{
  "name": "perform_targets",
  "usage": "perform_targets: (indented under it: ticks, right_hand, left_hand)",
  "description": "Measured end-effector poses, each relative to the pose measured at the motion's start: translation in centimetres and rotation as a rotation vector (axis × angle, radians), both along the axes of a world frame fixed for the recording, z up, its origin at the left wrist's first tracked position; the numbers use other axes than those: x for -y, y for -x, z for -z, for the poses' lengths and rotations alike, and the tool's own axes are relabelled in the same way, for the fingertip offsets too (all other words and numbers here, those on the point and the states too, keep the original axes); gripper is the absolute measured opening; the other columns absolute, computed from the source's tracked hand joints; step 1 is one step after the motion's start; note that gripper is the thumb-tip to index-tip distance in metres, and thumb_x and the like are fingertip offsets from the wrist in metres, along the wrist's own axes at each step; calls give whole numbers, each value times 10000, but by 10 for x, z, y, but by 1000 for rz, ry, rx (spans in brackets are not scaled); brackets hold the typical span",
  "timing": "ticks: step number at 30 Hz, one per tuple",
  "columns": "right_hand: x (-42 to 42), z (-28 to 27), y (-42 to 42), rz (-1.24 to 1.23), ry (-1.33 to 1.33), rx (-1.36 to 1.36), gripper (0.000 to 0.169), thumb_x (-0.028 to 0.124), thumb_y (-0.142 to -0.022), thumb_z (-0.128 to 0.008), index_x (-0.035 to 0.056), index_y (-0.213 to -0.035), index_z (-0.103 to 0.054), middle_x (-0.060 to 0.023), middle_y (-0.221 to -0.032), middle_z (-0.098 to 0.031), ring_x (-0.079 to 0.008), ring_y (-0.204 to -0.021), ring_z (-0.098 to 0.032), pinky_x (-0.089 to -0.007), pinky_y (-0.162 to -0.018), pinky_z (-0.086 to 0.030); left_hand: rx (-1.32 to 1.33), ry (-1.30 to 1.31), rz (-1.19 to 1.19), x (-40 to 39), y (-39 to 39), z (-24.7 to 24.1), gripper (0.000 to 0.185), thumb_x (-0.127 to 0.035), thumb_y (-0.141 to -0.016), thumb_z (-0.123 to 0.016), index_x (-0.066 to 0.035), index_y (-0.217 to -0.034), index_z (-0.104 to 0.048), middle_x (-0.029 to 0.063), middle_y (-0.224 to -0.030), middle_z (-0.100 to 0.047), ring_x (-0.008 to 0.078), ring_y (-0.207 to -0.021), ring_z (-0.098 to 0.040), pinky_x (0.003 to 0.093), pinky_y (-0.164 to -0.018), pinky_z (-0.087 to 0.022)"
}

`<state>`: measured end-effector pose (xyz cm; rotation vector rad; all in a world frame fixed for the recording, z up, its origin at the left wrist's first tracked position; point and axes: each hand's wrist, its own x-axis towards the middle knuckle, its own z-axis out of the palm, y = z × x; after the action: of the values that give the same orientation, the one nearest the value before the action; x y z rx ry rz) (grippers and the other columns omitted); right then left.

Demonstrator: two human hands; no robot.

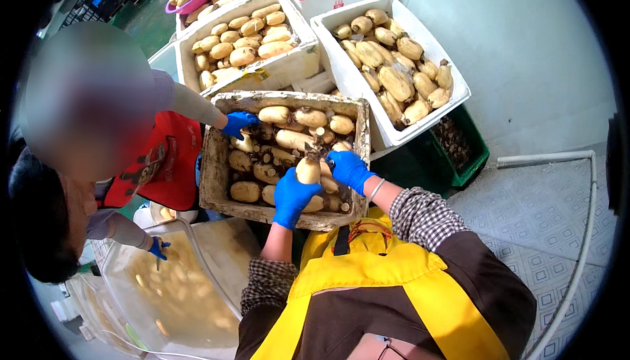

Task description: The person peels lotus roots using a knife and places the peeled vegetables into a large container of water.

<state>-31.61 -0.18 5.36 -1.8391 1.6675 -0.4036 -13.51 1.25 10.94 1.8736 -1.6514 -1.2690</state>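
Note:
My left hand (294, 196), in a blue glove, grips a pale lotus root (308, 169) upright, its dark knotted end pointing away from me. Close to the right of that end is my right hand (350, 169), also gloved in blue. Its fingers are curled around a small dark object (330, 164), mostly hidden, whose kind I cannot make out. Both hands are over a dirt-stained foam box (212, 183). Inside it, lotus roots (295, 139) lie among dark trimmings and small cut-off pieces.
At the left, a co-worker in a red apron (172, 163) has one blue-gloved hand (240, 123) in the same box. The other gloved hand (158, 248) holds a small tool over a tub (231, 242) of murky water. White foam boxes (339, 64) of lotus roots stand beyond; a green crate (472, 163) is right.

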Motion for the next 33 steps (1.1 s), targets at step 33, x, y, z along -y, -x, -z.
perform_targets:
  ticks: [33]
  right_hand:
    - [-88, 112, 54, 379, -450, 191, 170, 180, -799, -634, 14, -767, -614, -99, -588, -603, -200, -491, -587, -325, -488, -463]
  left_hand:
    - [-82, -483, -1286, -380, -448, 188, 195, -121, -748, -680, 46, -819, -607, 163, -712, -615, 268, -561, -576, 430, -468, -464]
